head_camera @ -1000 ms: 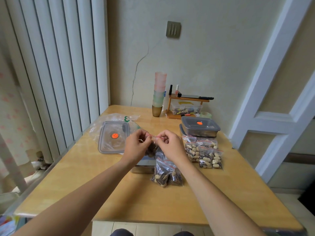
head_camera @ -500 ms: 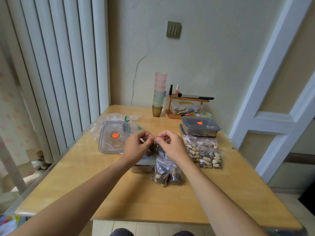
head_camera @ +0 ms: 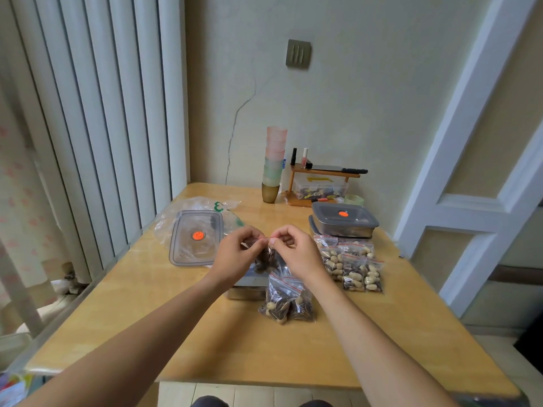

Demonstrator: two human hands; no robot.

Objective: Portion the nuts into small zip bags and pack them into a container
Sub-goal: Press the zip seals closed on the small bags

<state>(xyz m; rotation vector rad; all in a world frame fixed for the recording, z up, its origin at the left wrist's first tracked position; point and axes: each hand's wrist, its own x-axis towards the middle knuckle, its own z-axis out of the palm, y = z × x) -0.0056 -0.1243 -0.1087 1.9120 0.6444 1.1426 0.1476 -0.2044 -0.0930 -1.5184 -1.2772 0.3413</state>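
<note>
Both hands hold one small zip bag [head_camera: 266, 255] of dark seeds and nuts above an open steel container [head_camera: 245, 287] at the table's middle. My left hand [head_camera: 235, 255] pinches the left end of its red zip strip, and my right hand [head_camera: 295, 254] pinches the right end. Two filled zip bags [head_camera: 286, 302] lie in front of the container. Several more filled bags [head_camera: 351, 264] of peanuts and seeds lie to the right. The container's inside is mostly hidden by my hands.
A grey lid [head_camera: 195, 236] with an orange dot rests on a large clear plastic bag [head_camera: 176, 218] at the left. A lidded steel container [head_camera: 343, 221] sits at the back right. Stacked cups [head_camera: 274, 163] and a small wooden shelf [head_camera: 321, 183] stand by the wall.
My two hands have stayed together on the bag's zip strip, with fingertips shifting slightly along it. Nothing else on the table has moved.
</note>
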